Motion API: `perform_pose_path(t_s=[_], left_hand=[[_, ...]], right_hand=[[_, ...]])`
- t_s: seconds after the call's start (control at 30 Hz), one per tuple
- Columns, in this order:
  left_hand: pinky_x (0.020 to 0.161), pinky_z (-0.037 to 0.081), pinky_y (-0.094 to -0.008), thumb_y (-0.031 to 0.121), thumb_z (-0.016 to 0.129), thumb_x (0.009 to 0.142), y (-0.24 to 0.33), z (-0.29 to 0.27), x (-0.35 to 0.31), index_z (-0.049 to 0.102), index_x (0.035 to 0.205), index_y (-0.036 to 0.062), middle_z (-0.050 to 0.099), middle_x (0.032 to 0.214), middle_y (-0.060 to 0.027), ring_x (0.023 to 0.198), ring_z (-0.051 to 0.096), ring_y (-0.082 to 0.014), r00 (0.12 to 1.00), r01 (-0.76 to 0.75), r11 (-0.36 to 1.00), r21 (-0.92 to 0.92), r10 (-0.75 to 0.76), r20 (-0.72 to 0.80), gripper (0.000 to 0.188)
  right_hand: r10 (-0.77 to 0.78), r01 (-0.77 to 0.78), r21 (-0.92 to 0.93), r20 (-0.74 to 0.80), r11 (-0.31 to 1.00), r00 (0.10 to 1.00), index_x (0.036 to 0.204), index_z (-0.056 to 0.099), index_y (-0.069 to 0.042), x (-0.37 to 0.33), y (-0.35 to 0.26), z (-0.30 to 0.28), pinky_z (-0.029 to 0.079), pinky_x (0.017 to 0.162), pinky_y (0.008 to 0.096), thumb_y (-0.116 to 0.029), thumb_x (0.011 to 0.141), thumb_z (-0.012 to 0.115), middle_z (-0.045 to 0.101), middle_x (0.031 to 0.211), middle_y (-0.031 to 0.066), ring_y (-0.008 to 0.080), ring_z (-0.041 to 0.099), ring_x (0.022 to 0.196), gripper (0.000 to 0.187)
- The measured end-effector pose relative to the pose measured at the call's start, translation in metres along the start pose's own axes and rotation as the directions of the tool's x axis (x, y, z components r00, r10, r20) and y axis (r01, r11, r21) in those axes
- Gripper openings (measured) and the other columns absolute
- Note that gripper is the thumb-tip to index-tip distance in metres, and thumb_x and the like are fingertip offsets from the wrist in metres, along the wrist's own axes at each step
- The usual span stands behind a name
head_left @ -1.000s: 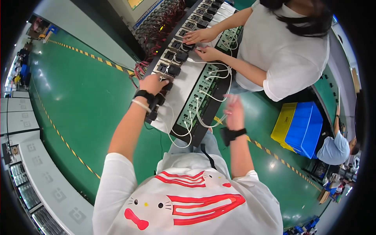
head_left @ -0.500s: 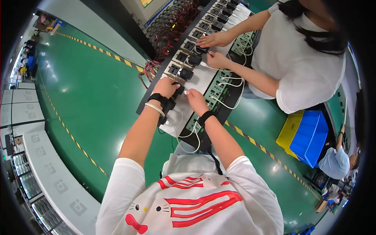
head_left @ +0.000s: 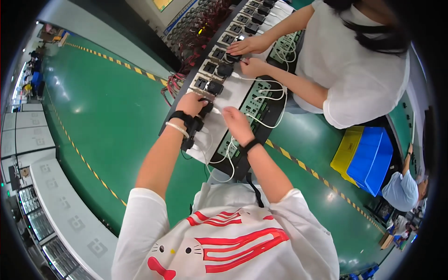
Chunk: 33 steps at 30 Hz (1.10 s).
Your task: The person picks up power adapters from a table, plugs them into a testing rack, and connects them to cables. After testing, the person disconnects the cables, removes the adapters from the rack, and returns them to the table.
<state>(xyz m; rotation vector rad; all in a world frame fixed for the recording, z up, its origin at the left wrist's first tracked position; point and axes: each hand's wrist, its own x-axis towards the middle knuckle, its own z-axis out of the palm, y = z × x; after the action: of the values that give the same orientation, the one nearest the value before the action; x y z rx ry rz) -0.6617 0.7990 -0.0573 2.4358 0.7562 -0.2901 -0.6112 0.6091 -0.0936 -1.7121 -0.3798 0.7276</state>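
A glossy green floor carries yellow-and-black striped tape. Blue and yellow bins sit right of the desk. Grey cabinets line the left edge.

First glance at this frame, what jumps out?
The long workbench running up the middle, lined with black plug-in adapters and white cables. The person's left hand rests on a black adapter at the near end, and the right hand hovers beside it over the cables. Across the bench, a co-worker's hands handle adapters further up, against a glossy green floor.
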Motion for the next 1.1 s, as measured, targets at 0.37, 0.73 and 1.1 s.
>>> perform_pose_path(t_s=[0.37, 0.73, 1.1], left_hand=[[0.081, 0.047, -0.0405, 0.025, 0.064, 0.08, -0.001, 0.005, -0.006, 0.066, 0.103, 0.0085, 0.064, 0.096, -0.0182, 0.093, 0.059, -0.0362, 0.995, 0.062, 0.987, -0.147, -0.074, -0.074, 0.029], [0.07, 0.048, -0.0385, 0.037, 0.067, 0.075, 0.011, -0.028, 0.024, 0.065, 0.096, 0.0017, 0.065, 0.081, -0.0176, 0.078, 0.063, -0.0305, 0.998, 0.029, 0.999, -0.027, -0.027, 0.052, 0.041], [0.077, 0.046, -0.0387, 0.035, 0.068, 0.076, 0.015, -0.011, 0.048, 0.065, 0.1, 0.0028, 0.064, 0.09, -0.0184, 0.086, 0.061, -0.0318, 0.99, 0.141, 0.988, -0.062, -0.14, 0.025, 0.04]], right_hand=[[-0.296, 0.055, -0.334, -0.733, 0.941, 0.613, 0.101, 0.054, 0.002, 0.066, 0.081, -0.15, 0.045, 0.074, 0.0391, -0.018, 0.083, 0.061, 0.06, 0.088, 0.0148, 0.0272, 0.056, 0.08, 0.028], [-0.292, -0.033, -0.431, -0.664, 0.902, 0.688, 0.094, 0.054, -0.001, 0.064, 0.053, -0.144, 0.045, 0.075, 0.0461, -0.02, 0.084, 0.06, 0.055, 0.088, 0.0182, 0.0376, 0.055, 0.085, 0.023], [0.356, 0.074, 0.66, -0.493, 0.748, 0.794, 0.096, 0.056, -0.007, 0.015, 0.009, -0.146, 0.02, 0.041, 0.0211, -0.024, 0.092, 0.051, 0.032, 0.062, -0.0065, 0.0042, 0.03, 0.05, 0.018]])
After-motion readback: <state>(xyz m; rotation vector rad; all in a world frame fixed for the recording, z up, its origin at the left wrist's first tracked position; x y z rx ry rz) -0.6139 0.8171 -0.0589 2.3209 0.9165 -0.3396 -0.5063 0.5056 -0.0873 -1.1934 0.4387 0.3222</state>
